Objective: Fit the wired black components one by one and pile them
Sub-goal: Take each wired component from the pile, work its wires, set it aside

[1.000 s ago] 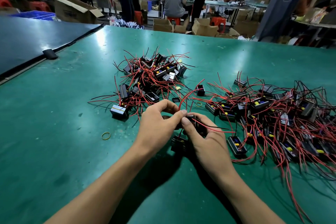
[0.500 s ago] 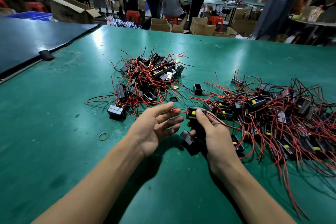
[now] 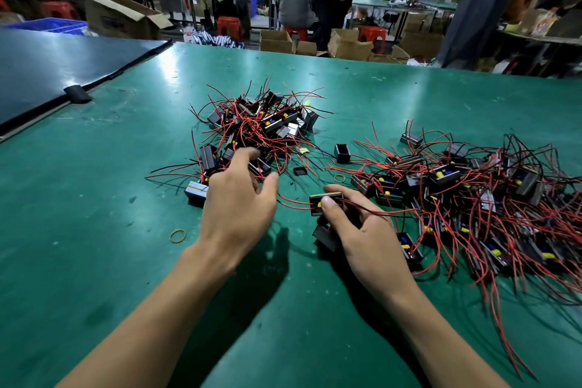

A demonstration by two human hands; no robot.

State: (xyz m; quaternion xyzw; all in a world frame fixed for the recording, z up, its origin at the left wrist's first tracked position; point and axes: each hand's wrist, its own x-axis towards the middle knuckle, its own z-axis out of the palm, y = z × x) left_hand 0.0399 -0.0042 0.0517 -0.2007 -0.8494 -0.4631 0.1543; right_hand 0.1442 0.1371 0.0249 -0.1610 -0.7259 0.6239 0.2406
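1. Two heaps of wired parts flank a lone black shell [image 3: 342, 153] standing upright on the green table [image 3: 94, 198]; every place below is given from that shell.
2. Well to its left and nearer the person lies a yellow rubber band [image 3: 178, 236].
3. Left of the shell and a little beyond it sits the left heap [image 3: 261, 126], a knot of red and black leads that is probably the fitted pile.
4. Left of the shell on the near side, the left hand [image 3: 236, 208] hovers at that heap's near edge, fingers spread and loosely curved, gripping nothing.
5. On the shell's near side and only slightly right of it, the right hand [image 3: 365, 236] pinches one wired component [image 3: 324, 203] between thumb and forefinger, and its red leads trail toward the left hand. A second black piece [image 3: 326, 235] shows under the palm. Whether the fingers grip it, I cannot tell.
6. Right of the shell sprawls the right heap [image 3: 472, 192], the larger tangle.
7. Likely trouble: the held part's leads run back into that tangle, so lifting it could drag neighbours along. A loose pinch could also drop it during the handover.
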